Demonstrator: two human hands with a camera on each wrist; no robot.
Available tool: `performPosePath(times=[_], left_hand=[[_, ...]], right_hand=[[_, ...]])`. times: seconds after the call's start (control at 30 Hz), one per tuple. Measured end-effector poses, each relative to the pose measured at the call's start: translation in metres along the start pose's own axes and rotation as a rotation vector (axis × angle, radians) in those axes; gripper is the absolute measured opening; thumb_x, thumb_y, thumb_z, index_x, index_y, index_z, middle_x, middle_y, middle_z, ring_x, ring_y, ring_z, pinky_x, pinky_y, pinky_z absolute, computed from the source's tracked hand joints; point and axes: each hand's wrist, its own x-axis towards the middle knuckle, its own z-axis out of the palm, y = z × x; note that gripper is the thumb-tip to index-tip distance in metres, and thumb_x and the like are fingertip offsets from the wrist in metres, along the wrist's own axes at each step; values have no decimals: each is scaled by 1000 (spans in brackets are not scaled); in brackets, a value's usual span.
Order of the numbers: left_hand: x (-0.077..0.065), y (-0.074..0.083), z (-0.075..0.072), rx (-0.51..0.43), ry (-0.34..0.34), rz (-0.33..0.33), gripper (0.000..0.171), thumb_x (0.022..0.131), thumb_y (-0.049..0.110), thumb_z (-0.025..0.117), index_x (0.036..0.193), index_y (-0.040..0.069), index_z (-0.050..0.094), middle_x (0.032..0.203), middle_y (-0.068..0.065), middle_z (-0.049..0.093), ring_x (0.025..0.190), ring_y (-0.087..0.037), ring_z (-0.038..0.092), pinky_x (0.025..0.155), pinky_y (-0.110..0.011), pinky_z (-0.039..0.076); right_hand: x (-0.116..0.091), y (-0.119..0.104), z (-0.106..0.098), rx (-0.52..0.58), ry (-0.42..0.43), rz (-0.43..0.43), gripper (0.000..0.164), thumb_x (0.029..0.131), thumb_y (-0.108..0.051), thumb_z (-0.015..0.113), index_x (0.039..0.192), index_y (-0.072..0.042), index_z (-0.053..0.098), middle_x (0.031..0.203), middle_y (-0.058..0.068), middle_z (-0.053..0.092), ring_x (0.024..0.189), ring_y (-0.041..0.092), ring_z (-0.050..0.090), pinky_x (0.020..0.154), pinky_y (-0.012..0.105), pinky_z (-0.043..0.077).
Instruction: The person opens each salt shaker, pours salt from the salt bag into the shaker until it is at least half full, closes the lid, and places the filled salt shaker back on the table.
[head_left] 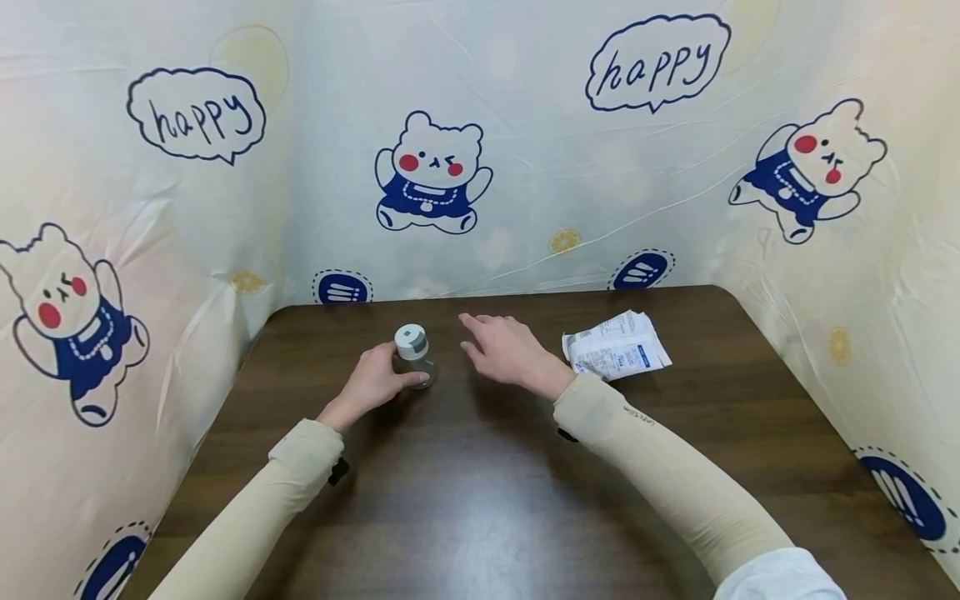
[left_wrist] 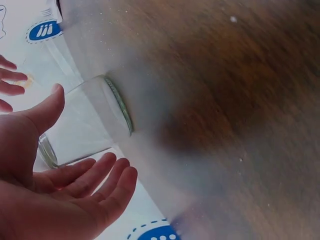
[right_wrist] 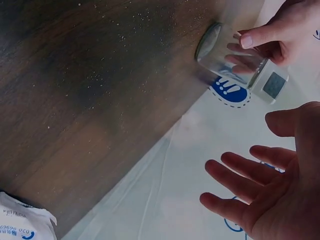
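A clear glass jar (head_left: 420, 372) with a white lid (head_left: 411, 341) stands upright near the back of the table. My left hand (head_left: 375, 379) holds it from the left, the thumb on the near side and the fingers around the far side. Through the glass, those fingers (right_wrist: 242, 65) show in the right wrist view. The left wrist view has the jar body (left_wrist: 85, 122) between thumb and fingers, with its lid hidden. My right hand (head_left: 506, 346) hovers to the right of the jar, fingers spread and nothing in it.
A crumpled white packet (head_left: 618, 346) with blue print lies at the back right, beside my right wrist. The brown wooden table (head_left: 480, 467) meets a printed sheet (head_left: 525, 183) along its back and sides. Light specks dot the tabletop in the right wrist view.
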Motion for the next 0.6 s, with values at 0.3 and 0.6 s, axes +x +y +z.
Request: performPosePath(times=[0.3, 0.6], left_hand=[[0, -4, 5, -16, 17, 9, 59, 86, 27, 91, 128, -3, 63, 114, -20, 71, 91, -31, 61, 81, -47, 51], [4, -7, 8, -34, 11, 28, 59, 84, 29, 92, 126, -2, 64, 108, -17, 71, 90, -30, 62, 80, -46, 52]], right_hand=[[1, 0, 6, 15, -5, -4, 53, 110, -34, 56, 156, -7, 51, 145, 12, 63, 127, 27, 64, 98, 44, 55], [0, -2, 9, 15, 15, -32, 51, 109, -31, 58, 154, -7, 52, 142, 12, 65, 123, 25, 66, 94, 42, 57]])
